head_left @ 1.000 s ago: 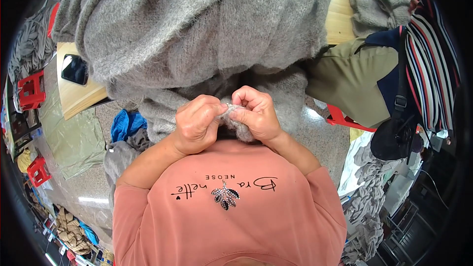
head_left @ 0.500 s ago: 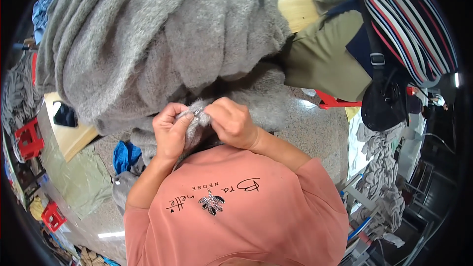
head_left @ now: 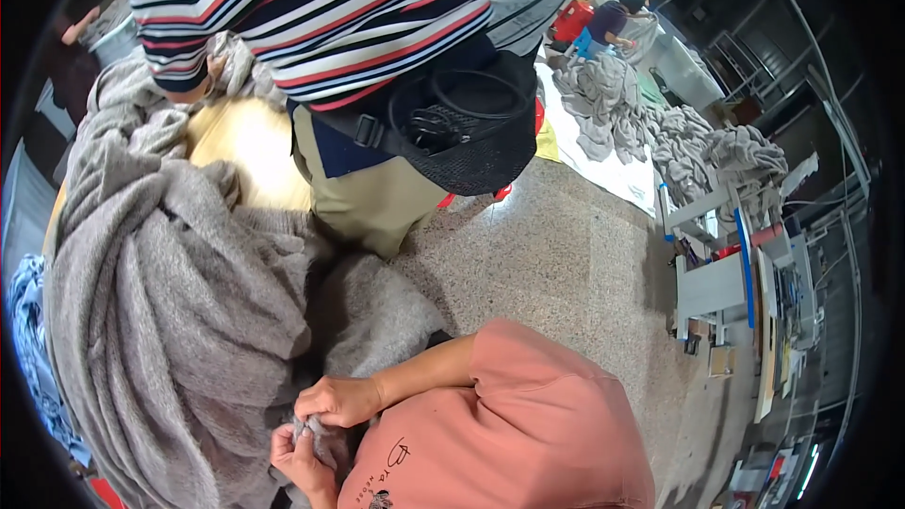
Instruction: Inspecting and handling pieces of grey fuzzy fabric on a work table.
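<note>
- Fingers of my left hand [head_left: 300, 457] and right hand [head_left: 341, 400] meet on one small fold of the grey knitted fabric [head_left: 179, 339]; each grip is narrow, closed tight on that fold, with the right hand just above the left.
- That pinched fold lies at the near edge of the grey fabric, right against my chest and my salmon-pink shirt [head_left: 509, 424].
- Compared with half a second ago, my hands sit lower and further left in the view and the bulk of the fabric has swung to my left side, which looks like my head turning rather than the cloth moving.
- My grip on the fold looks the same as it did then, fingertips close together on the same small spot, so I judge the fine picking at the knit is going on without a break.
- Beyond the pinched spot, the fabric heaps up over the pale wooden table [head_left: 247, 146], hiding most of it.
- On the far side of the fabric stands another person in a striped top [head_left: 320, 9] with a black waist bag [head_left: 471, 127], close to the table.
- Well away from the fabric, across the speckled floor [head_left: 556, 254], more grey piles [head_left: 679, 132] lie on a white sheet.
</note>
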Action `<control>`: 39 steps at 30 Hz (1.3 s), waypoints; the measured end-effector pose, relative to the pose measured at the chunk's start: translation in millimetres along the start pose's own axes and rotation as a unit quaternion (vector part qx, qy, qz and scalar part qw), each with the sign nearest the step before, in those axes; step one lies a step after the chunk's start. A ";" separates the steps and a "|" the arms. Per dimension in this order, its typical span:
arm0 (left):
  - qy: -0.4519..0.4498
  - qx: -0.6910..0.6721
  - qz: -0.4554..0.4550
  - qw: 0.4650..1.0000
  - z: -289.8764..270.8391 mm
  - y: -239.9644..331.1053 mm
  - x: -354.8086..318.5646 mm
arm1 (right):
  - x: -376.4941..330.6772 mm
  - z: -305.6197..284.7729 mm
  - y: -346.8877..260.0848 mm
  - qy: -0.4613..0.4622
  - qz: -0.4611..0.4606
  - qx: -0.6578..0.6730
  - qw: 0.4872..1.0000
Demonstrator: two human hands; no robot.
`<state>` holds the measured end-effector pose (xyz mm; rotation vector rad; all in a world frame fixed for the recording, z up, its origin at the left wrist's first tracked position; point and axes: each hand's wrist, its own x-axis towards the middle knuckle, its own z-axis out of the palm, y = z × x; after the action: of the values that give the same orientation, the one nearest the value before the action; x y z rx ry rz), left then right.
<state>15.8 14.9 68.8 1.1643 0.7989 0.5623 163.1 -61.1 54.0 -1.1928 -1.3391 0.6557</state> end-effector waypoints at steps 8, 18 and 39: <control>-0.029 -0.006 -0.049 0.998 -2.5 -2.3 -0.6 | 1.7 1.8 4.2 -0.007 -0.018 -0.032 0.999; -0.082 -0.104 -0.154 0.979 -26.2 0.1 0.5 | 4.2 -3.4 -0.3 -0.148 -0.088 -0.055 0.983; -0.037 0.079 -0.014 0.996 -18.8 -4.5 -6.9 | 9.3 10.1 7.3 -0.090 0.002 -0.035 0.995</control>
<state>-3.5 19.2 62.9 1.3094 0.8052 0.4362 157.1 -47.6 49.1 -1.2152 -1.5211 0.7377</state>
